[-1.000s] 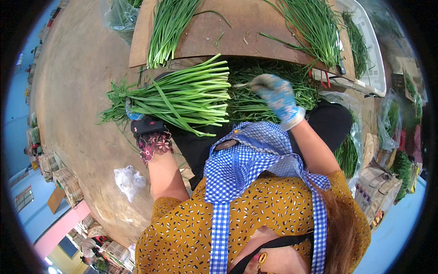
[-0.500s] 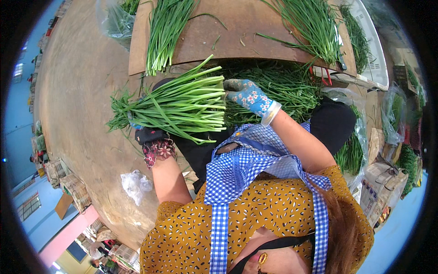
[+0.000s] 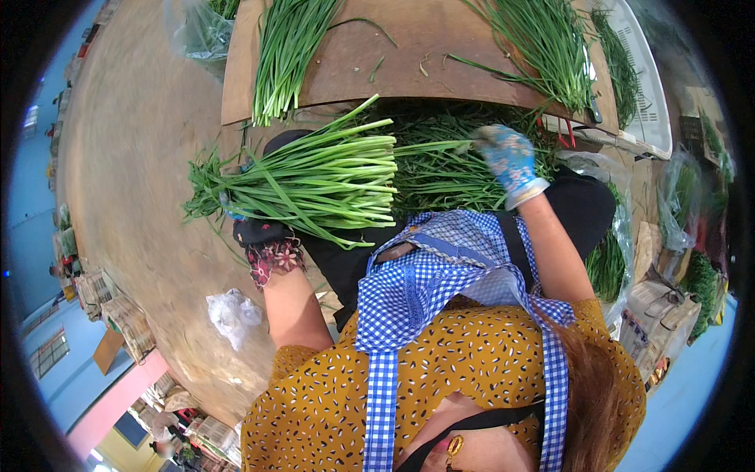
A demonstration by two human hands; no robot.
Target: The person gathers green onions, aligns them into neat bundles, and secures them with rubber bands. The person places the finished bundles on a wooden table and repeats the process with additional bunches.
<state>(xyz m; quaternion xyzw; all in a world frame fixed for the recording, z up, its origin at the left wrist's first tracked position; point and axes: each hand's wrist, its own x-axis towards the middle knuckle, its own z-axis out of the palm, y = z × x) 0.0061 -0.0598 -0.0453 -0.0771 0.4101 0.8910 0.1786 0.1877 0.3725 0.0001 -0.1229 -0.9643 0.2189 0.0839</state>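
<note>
A thick bunch of garlic chives [image 3: 330,177] lies across my left hand [image 3: 234,212], pale cut ends to the right and leafy tips to the left. My left hand is closed round the leafy end; most of its fingers are hidden under the leaves, with bits of blue glove showing. My right hand [image 3: 507,161], in a blue flowered glove and smeared by motion, is to the right of the bunch. Its closed fingers hold the end of a thin chive stalk [image 3: 436,147] stretching out level from the bunch. Beneath this hand lies a heap of loose chives [image 3: 456,185].
A brown board [image 3: 393,67] stands ahead, bearing a chive bundle [image 3: 291,55] at left and another [image 3: 543,55] at right. A knife [image 3: 591,98] lies by the right bundle. A white crate [image 3: 649,86] and plastic bags [image 3: 200,35] of greens flank it. Crumpled white plastic [image 3: 234,315] lies on the floor.
My right hand has moved right, away from the cut ends, drawing a chive stalk out from the bunch. My left hand and the bunch have barely shifted.
</note>
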